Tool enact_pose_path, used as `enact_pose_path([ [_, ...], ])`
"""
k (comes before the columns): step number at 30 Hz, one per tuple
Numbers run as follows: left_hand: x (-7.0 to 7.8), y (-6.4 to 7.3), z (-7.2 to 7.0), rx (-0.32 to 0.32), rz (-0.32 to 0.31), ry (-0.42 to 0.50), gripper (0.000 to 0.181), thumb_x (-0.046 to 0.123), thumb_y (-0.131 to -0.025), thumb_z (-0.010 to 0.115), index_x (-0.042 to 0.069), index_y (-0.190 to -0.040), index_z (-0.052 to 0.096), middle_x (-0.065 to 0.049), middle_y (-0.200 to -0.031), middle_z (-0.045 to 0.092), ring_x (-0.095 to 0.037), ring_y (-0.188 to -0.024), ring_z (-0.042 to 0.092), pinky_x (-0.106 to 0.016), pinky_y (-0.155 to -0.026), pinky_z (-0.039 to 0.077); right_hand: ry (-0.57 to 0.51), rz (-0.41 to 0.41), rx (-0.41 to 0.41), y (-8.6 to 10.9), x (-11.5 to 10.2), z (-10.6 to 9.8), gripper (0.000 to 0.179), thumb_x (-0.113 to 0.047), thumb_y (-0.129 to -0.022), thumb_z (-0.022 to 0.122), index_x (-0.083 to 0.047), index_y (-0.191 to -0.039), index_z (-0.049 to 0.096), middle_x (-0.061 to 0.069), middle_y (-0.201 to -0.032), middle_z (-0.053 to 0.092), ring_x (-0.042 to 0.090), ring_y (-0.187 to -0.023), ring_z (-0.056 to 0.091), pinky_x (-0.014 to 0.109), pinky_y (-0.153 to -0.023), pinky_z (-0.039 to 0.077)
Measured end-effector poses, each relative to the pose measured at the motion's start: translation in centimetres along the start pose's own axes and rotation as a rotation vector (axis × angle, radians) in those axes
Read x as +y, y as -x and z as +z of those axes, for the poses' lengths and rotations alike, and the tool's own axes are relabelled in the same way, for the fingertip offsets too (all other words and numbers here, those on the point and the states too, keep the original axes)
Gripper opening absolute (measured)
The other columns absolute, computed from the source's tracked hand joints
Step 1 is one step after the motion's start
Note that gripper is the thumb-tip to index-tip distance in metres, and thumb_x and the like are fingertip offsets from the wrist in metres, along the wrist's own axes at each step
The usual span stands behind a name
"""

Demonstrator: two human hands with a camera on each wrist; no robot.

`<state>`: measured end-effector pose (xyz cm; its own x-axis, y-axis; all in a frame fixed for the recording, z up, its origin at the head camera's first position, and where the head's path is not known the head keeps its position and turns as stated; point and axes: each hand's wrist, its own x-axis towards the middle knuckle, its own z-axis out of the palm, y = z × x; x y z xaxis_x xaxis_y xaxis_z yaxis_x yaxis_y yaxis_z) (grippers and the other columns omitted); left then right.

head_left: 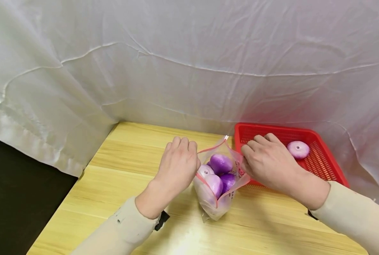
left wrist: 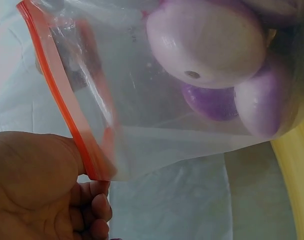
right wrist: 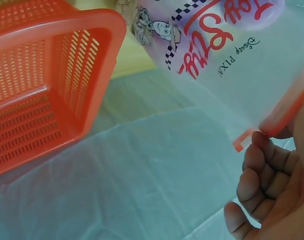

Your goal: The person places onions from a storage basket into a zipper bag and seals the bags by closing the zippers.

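Between my two hands a clear zip bag [head_left: 219, 209] with a red-pink zip edge hangs with its mouth spread wide. Several purple onions [head_left: 221, 163] lie inside it, some pale and some dark. My left hand [head_left: 179, 163] pinches one corner of the zip edge between thumb and fingers, seen closely in the left wrist view beside a pale onion [left wrist: 207, 42]. The opposite corner is pinched by my right hand [head_left: 269, 163], its fingertips on the zip edge [right wrist: 287, 110] in the right wrist view. Red lettering [right wrist: 209, 42] and a cartoon figure are printed on the bag.
A red plastic basket [head_left: 331, 159] with slotted sides stands right of the bag, partly behind my right hand. One pale purple onion [head_left: 298, 149] lies in it. The wooden tabletop [head_left: 112, 198] is bordered by a grey-white curtain [head_left: 189, 71] at the back and left.
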<state>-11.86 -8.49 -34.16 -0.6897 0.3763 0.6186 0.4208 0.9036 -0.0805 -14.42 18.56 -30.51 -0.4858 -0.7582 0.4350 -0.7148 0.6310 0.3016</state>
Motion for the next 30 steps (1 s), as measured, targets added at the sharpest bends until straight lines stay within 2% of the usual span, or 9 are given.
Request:
enact_pose_path([
  [6,-0.1,0.3,0.1,0.007,0.005,0.019,0.018,0.010,-0.085,0.068,0.009,-0.075,0.053,-0.004,-0.070,0.045,-0.026,-0.069,0.045,-0.032,-0.058,0.032,-0.027,-0.014,0.093,0.2,1.4,-0.4,0.023,-0.022,-0.094,0.044,-0.011,-0.075,0.052,0.003,-0.068,0.052,0.029,-0.071,0.052,0.044,-0.069,0.035],
  [9,-0.2,0.4,0.1,0.009,0.004,0.040,0.018,0.009,-0.085,0.067,0.009,-0.075,0.052,-0.004,-0.070,0.044,-0.026,-0.069,0.044,-0.032,-0.058,0.032,-0.005,-0.007,0.112,0.3,2.6,-0.6,0.025,-0.022,-0.094,0.041,-0.009,-0.076,0.053,0.005,-0.068,0.052,0.031,-0.071,0.052,0.045,-0.069,0.036],
  [16,-0.4,0.6,0.1,0.000,0.005,0.066,0.018,0.009,-0.088,0.065,0.008,-0.076,0.052,-0.004,-0.071,0.044,-0.027,-0.070,0.044,-0.033,-0.059,0.033,0.092,0.012,0.051,2.2,7.1,0.0,0.018,-0.021,-0.089,0.053,-0.006,-0.080,0.055,0.011,-0.072,0.056,0.038,-0.073,0.054,0.052,-0.071,0.041],
  [22,-0.6,0.8,0.1,0.003,-0.006,0.087,0.019,0.009,-0.087,0.066,0.008,-0.075,0.052,-0.004,-0.071,0.044,-0.027,-0.069,0.044,-0.033,-0.059,0.033,0.161,0.046,0.002,4.4,11.7,1.2,0.014,-0.017,-0.086,0.057,-0.006,-0.080,0.051,0.013,-0.073,0.056,0.040,-0.075,0.054,0.055,-0.072,0.041],
  [25,-0.7,0.9,0.0,0.011,-0.007,0.094,0.019,0.008,-0.086,0.066,0.009,-0.075,0.051,-0.003,-0.070,0.042,-0.027,-0.069,0.043,-0.033,-0.059,0.033,0.187,0.031,-0.020,5.5,13.5,1.9,0.015,-0.015,-0.084,0.060,-0.004,-0.082,0.050,0.014,-0.075,0.055,0.039,-0.076,0.052,0.056,-0.073,0.041],
  [26,-0.7,0.9,0.0,0.012,-0.008,0.097,0.019,0.008,-0.086,0.066,0.009,-0.074,0.051,-0.003,-0.070,0.042,-0.026,-0.068,0.042,-0.033,-0.059,0.033,0.195,0.020,-0.025,5.9,14.0,2.1,0.015,-0.015,-0.085,0.059,-0.003,-0.084,0.051,0.015,-0.076,0.055,0.040,-0.077,0.052,0.056,-0.073,0.041],
  [27,-0.7,0.9,0.0,0.013,-0.008,0.098,0.020,0.008,-0.086,0.066,0.009,-0.074,0.050,-0.003,-0.070,0.042,-0.026,-0.068,0.042,-0.033,-0.059,0.033,0.204,0.006,-0.027,6.2,14.5,2.5,0.017,-0.017,-0.091,0.054,-0.002,-0.085,0.051,0.015,-0.077,0.055,0.040,-0.078,0.052,0.056,-0.073,0.041],
  [30,-0.7,1.0,0.0,0.009,-0.008,0.102,0.020,0.008,-0.085,0.067,0.009,-0.074,0.050,-0.002,-0.070,0.040,-0.025,-0.068,0.041,-0.032,-0.060,0.032,0.231,-0.049,-0.035,7.4,15.8,3.7,0.035,-0.025,-0.102,0.035,0.003,-0.093,0.055,0.018,-0.083,0.056,0.040,-0.081,0.052,0.056,-0.072,0.041],
])
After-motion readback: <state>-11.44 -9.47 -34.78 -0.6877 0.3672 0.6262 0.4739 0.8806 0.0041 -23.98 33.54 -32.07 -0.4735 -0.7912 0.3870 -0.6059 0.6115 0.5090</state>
